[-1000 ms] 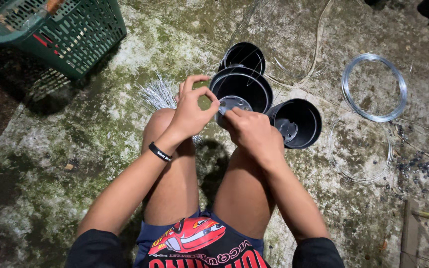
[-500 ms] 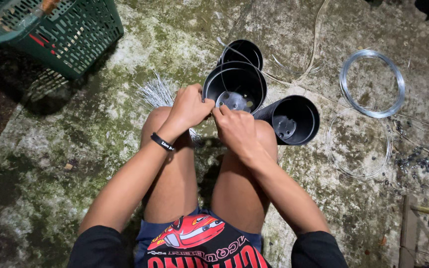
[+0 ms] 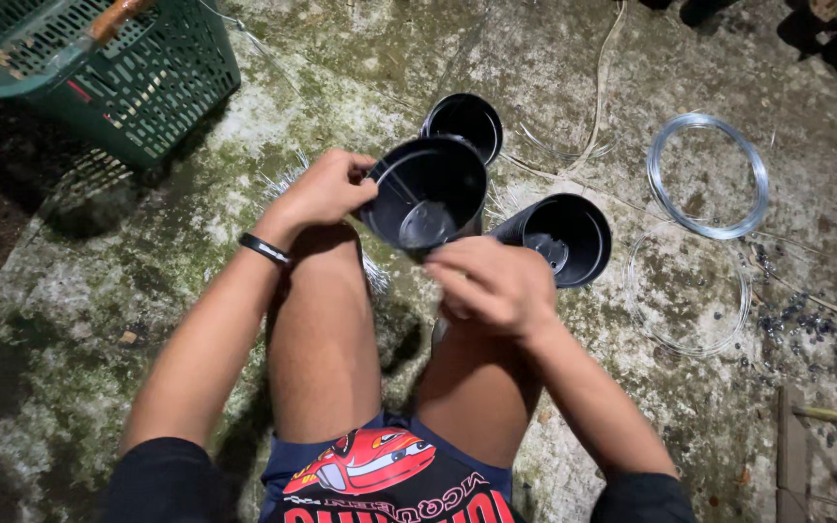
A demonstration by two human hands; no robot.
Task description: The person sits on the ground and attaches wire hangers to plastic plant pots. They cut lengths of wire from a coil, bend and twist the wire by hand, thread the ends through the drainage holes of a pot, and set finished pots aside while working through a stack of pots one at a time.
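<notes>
1. The ground is rough concrete with green moss patches. I squat on it, knees up, so the work sits just past my legs.
2. A green basket stands at the top left, well apart from my hands; it looks parked out of the way.
3. The pot in hand is black plastic, mouth tilted up toward the camera, held just beyond my knees. Tilted this way, I can see straight down to its pale bottom.
4. Two more black pots wait close by: the far pot just behind the held one, and the side pot lying on its side to the right, mouth toward me. I judge they are kept within reach.
5. A wire coil lies on the ground to the right, with a thinner loop below it, both apart from the pots.
6. My left hand has its fingers curled, and thumb and forefinger pinch the pot's left rim, steadying it.
7. My right hand sits at the near edge of the pot, fingers drawn together. They seem to pinch something thin, but I cannot tell what.
8. A black wristband circles my left wrist.
</notes>
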